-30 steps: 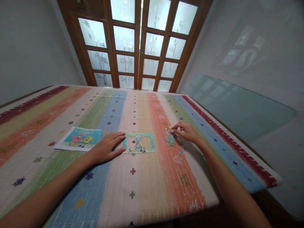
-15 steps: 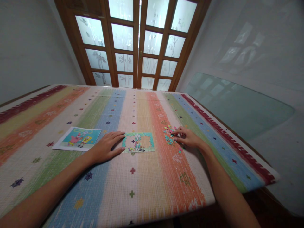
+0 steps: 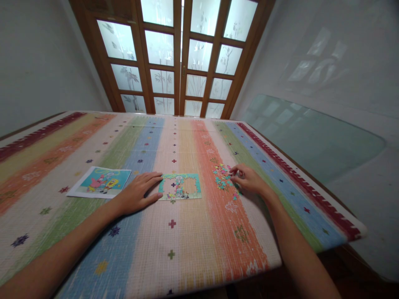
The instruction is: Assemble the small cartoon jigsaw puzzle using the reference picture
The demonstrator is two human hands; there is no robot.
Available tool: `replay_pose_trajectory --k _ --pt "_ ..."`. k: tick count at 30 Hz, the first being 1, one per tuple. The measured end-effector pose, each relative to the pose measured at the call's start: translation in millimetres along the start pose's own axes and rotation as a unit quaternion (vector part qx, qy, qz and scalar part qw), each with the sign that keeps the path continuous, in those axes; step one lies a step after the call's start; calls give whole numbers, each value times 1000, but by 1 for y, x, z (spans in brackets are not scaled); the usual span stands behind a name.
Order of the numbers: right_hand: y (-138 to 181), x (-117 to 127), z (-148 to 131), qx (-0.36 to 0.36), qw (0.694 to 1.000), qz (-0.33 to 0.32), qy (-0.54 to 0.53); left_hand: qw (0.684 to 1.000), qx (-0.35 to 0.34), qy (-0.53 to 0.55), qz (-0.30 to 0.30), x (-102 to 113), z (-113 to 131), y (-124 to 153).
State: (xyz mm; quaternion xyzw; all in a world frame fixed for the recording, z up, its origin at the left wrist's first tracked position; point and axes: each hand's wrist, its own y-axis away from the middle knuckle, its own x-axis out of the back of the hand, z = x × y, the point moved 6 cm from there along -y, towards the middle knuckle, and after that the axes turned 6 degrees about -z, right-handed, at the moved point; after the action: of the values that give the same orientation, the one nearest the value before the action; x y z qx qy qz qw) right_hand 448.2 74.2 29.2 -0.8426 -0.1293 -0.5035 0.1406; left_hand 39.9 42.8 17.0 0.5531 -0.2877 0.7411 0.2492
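Note:
A partly assembled jigsaw puzzle (image 3: 195, 192) lies flat in the middle of the table, its border and a centre column joined, with gaps on both sides of the column through which the cloth shows. My left hand (image 3: 137, 193) rests flat beside it, fingers apart, the tips touching its left edge. To the right is a loose heap of small puzzle pieces (image 3: 222, 182), mostly teal with some yellow and pink. At the right side of this heap my right hand (image 3: 247, 179) has its fingers curled in; whatever is between the fingertips is too small to make out.
A printed cartoon picture (image 3: 106, 180) lies left of my left hand, on the striped tablecloth (image 3: 190, 232). Wooden doors with glass panes (image 3: 179, 62) stand beyond the table's far edge. A pale glass panel (image 3: 314, 133) leans along the right wall.
My right hand has drawn slightly to the right, its fingertips now at the heap's edge rather than over the pieces. My left hand stays at the puzzle's edge. The view has shifted a little.

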Motion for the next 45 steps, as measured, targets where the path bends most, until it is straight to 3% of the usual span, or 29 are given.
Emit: replay_pose_trajectory --k 6,17,24,35,37,40,45 --pt "2 6 12 -38 994 65 85 1000 4 -1 -4 -2 -1 0" --pt "5 12 25 -42 993 73 82 1000 4 4 -3 -1 -1 -1" --pt "4 3 21 -43 992 43 107 1000 3 5 0 -2 -1 0" --pt "4 10 19 -73 993 57 79 1000 4 1 -3 -1 0 -1" --pt "5 12 16 -70 996 39 27 1000 5 2 -6 -1 -1 -1" --pt "8 12 7 -54 995 -36 -77 1000 7 4 -7 -1 -1 -1" --pt "19 0 -12 -22 949 -219 -227 1000 3 4 1 1 -2 -1"
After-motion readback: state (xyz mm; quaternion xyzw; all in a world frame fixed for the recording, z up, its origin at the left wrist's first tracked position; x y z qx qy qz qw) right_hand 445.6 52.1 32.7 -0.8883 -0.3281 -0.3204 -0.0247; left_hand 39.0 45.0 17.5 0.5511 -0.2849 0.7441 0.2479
